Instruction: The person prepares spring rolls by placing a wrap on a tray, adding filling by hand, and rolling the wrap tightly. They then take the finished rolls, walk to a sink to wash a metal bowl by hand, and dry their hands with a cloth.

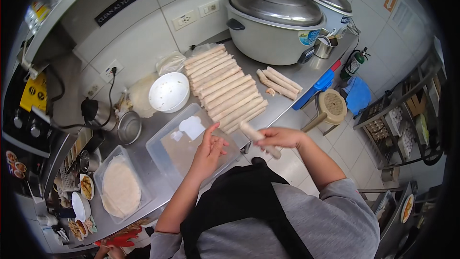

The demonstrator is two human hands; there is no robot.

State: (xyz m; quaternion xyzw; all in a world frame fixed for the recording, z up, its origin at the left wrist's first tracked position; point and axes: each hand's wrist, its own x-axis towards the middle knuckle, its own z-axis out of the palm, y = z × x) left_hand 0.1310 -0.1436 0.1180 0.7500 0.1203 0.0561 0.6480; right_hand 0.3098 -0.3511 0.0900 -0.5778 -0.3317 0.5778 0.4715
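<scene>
My right hand (pixel 280 137) grips a rolled, wrapper-covered spring roll (pixel 251 130) just past the counter's front edge. Over a translucent plastic container (pixel 163 158), my left hand (pixel 212 149) holds nothing, its index finger extended and the others loosely bent. White patches lie on the container's brownish surface. Beyond my hands, rows of similar spring rolls (pixel 226 90) are stacked close together. Some separate rolls (pixel 280 81) lie to their right, with a small scrap beside them. At the left, a second plastic container (pixel 142 194) holds round pale wrappers (pixel 121 187).
A white bowl (pixel 169 92) sits behind the container, near a metal bowl (pixel 129 127). A large lidded rice cooker (pixel 266 43) stands at the back. A stool (pixel 331 106) is right of the steel counter (pixel 246 48). Another person's hands (pixel 109 251) show at lower left.
</scene>
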